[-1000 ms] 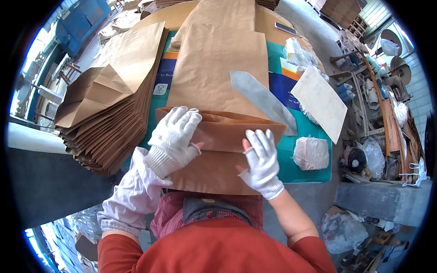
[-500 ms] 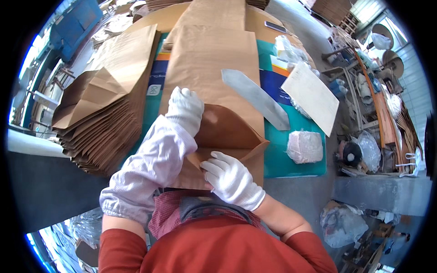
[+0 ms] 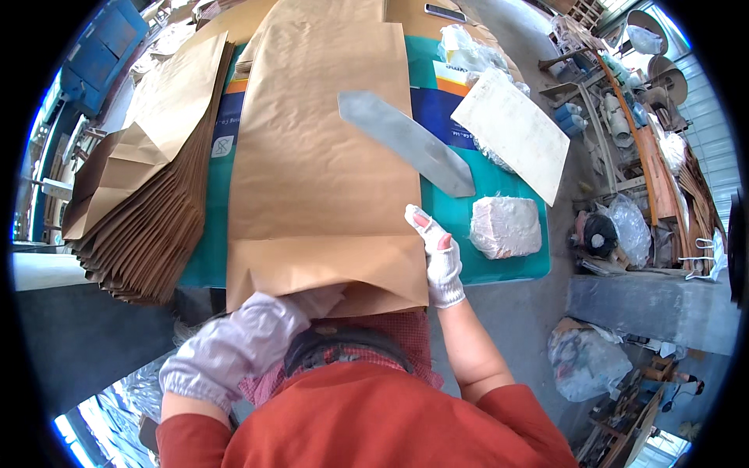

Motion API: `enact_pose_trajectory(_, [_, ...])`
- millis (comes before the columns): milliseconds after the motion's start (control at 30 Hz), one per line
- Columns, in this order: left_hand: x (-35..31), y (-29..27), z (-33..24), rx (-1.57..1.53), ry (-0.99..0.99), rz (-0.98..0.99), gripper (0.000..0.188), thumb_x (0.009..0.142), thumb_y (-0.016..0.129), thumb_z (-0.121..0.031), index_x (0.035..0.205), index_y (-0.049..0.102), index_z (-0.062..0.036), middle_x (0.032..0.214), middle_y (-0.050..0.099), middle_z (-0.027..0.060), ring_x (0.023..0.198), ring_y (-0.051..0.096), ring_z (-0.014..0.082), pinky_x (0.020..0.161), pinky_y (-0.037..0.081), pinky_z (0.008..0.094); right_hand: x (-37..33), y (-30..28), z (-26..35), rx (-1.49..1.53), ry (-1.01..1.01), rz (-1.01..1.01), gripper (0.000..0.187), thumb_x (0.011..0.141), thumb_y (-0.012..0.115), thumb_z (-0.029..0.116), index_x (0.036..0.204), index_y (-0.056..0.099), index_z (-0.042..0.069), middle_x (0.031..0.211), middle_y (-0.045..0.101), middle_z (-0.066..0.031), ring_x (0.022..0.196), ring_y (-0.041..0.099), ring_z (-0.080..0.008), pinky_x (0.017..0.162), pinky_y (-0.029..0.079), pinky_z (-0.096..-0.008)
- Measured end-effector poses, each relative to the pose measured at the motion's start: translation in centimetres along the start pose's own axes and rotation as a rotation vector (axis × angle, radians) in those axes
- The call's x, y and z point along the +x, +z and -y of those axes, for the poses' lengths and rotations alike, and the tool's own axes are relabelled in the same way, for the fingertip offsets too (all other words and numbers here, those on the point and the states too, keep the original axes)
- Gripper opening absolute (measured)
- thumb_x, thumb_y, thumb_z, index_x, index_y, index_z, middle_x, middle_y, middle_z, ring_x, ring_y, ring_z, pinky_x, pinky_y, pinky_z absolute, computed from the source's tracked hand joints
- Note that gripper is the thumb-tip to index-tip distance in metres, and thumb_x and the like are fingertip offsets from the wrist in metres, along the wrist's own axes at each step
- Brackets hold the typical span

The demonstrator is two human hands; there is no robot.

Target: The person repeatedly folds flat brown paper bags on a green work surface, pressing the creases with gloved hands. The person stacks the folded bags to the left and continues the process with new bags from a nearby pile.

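A large brown paper bag [image 3: 324, 164] lies flat in front of me, its opening toward my body. My left hand [image 3: 324, 299] reaches into that opening. The paper lip covers most of it, so its fingers are hidden; a pale sleeve cover [image 3: 234, 335] wraps the forearm. Beside the bag's right edge is my right hand [image 3: 437, 246], in a white glove with some bare fingertips showing. Its fingers are stretched out along the edge and hold nothing visible. A flat grey metal strip [image 3: 406, 140] with angled ends rests across the bag's right side.
A fanned stack of brown paper bags [image 3: 148, 179] stands at the left. On the green table cover [image 3: 499, 269] at the right are a wrapped white block [image 3: 505, 226], a pale flat board [image 3: 511, 132] and crumpled clear plastic [image 3: 468, 51]. A phone [image 3: 445, 12] lies at the far edge.
My left hand has come down from the bag's raised upper lip into the opening. My right hand has left the lower lip for the right edge. The opening is now lower and nearer me.
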State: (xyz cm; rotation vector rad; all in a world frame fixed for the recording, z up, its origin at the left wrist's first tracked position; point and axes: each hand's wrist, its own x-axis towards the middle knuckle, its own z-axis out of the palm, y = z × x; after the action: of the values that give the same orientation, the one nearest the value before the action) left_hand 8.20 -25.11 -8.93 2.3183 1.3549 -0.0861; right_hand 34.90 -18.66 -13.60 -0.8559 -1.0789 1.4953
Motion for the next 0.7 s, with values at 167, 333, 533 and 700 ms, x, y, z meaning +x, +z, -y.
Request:
enact_pose_trajectory(167, [8.3, -1.1, -1.9, -0.084, 0.193, -0.119, 0.05, 0.088, 0.059, -0.036, 0.133, 0.066, -0.0148, 0.133, 0.065, 0.0115, 0.127, 0.058, 0.0346, 0.11, 0.043, 0.0517, 2.4, 0.6, 1.2, 0.016, 0.061, 0.109, 0.073, 0.107, 0.048, 0.052, 0.147, 0.049, -0.009, 0.156, 0.05, -0.0177, 0.145, 0.046, -0.03, 0.124, 0.031, -0.0418])
enact_pose_trajectory(333, [8.9, -2.1, -1.0, 0.165, 0.177, -0.037, 0.051, 0.088, 0.059, -0.035, 0.133, 0.066, -0.0118, 0.136, 0.064, 0.0115, 0.13, 0.056, 0.0331, 0.113, 0.04, 0.0492, 3.2, 1.9, 1.5, -0.941, -0.413, 0.334, 0.063, 0.093, 0.07, 0.028, 0.145, 0.054, -0.004, 0.153, 0.052, -0.0217, 0.142, 0.049, -0.0373, 0.123, 0.034, -0.0481])
enact_pose_trajectory(533, [8.7, -5.6, 4.1, 0.464, -0.134, 0.071, 0.064, 0.093, 0.06, -0.038, 0.147, 0.053, -0.0045, 0.148, 0.055, 0.0121, 0.145, 0.041, 0.0312, 0.12, 0.029, 0.0447, 3.0, 3.8, 1.3, -1.416, -0.44, 0.361, 0.078, 0.082, 0.078, 0.033, 0.144, 0.049, -0.006, 0.155, 0.045, -0.0255, 0.144, 0.042, -0.0453, 0.125, 0.026, -0.0578])
enact_pose_trajectory(700, [10.1, -4.9, 5.3, 0.348, -0.334, -0.161, 0.071, 0.092, 0.064, -0.037, 0.152, 0.046, -0.0039, 0.158, 0.044, 0.0103, 0.144, 0.04, 0.0279, 0.116, 0.035, 0.0418, 3.1, 5.2, 0.9, -1.514, -0.43, 0.323, 0.073, 0.079, 0.081, 0.025, 0.139, 0.053, -0.006, 0.151, 0.047, -0.0259, 0.141, 0.044, -0.045, 0.123, 0.028, -0.0592])
